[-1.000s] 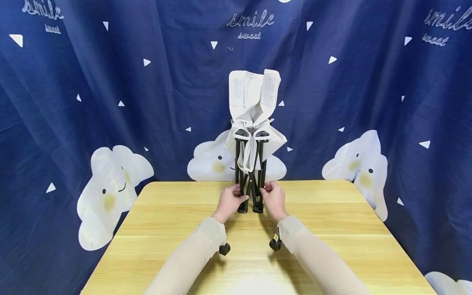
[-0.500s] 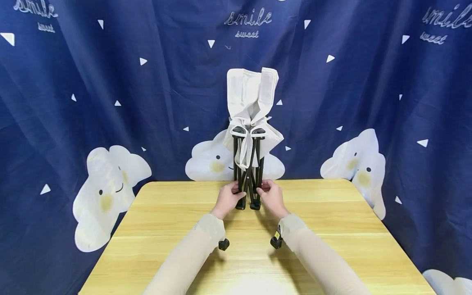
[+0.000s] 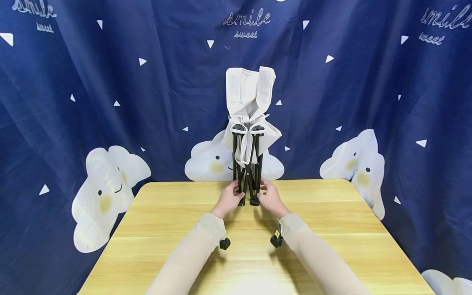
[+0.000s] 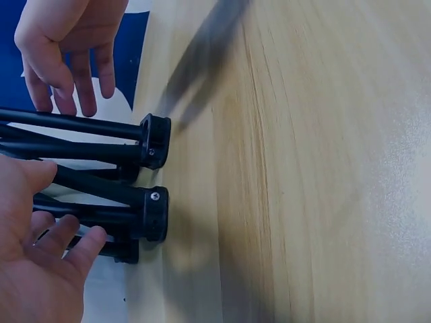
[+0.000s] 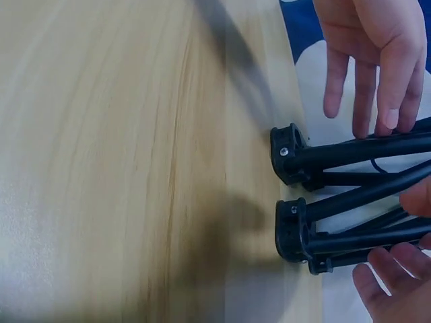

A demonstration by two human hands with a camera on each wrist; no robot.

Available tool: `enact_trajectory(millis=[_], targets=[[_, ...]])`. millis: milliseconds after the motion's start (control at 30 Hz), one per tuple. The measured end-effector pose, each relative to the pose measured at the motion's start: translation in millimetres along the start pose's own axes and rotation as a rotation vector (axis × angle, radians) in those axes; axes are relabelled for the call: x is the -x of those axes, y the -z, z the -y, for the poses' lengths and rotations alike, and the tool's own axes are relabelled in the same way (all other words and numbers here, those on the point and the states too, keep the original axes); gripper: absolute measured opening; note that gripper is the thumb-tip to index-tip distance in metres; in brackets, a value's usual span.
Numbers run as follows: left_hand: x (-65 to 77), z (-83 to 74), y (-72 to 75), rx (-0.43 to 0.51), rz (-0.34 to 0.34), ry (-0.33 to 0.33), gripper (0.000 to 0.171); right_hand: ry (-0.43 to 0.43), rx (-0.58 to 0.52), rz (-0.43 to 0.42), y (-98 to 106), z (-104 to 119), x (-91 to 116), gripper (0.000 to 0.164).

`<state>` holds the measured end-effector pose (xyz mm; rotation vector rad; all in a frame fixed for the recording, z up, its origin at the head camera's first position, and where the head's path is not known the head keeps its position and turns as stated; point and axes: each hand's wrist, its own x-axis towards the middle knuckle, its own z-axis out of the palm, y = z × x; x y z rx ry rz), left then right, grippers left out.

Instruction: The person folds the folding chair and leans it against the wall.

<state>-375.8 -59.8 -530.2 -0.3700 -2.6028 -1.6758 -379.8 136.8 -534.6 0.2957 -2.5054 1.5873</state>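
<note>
A folded camp chair stands upright near the table's far side, its white fabric (image 3: 248, 92) bunched above thin crossed black legs (image 3: 248, 176). My left hand (image 3: 227, 200) grips the left pair of legs low down, thumb in front and fingers behind. On the other side my right hand (image 3: 271, 199) holds the right legs the same way. Black plastic feet (image 4: 155, 214) with small screws show at the leg ends in both wrist views, close over the wood. In the right wrist view the right hand (image 5: 397, 276) is partly cut off by the frame edge.
The light wooden table (image 3: 166, 229) has rounded far corners. A dark blue curtain (image 3: 147, 102) with white clouds, triangles and lettering hangs right behind it and along both sides. A black wrist camera (image 3: 224, 243) hangs under the left cuff, another (image 3: 276, 239) under the right.
Both hands keep their hold on the legs while the chair shifts slightly away, toward the table's far edge. The head view has also shifted a little.
</note>
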Motion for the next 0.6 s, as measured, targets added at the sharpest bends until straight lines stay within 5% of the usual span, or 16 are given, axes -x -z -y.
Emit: enact_trajectory(millis=[333, 600], targets=[[1.4, 3.5, 4.0, -0.057, 0.055, 0.027, 0.072, -0.039, 0.063, 0.079, 5.0, 3.0, 0.1, 0.087], [-1.4, 1.7, 13.5, -0.105, 0.014, -0.018, 0.071, -0.015, 0.102, 0.056, 13.5, 3.6, -1.7, 0.079]])
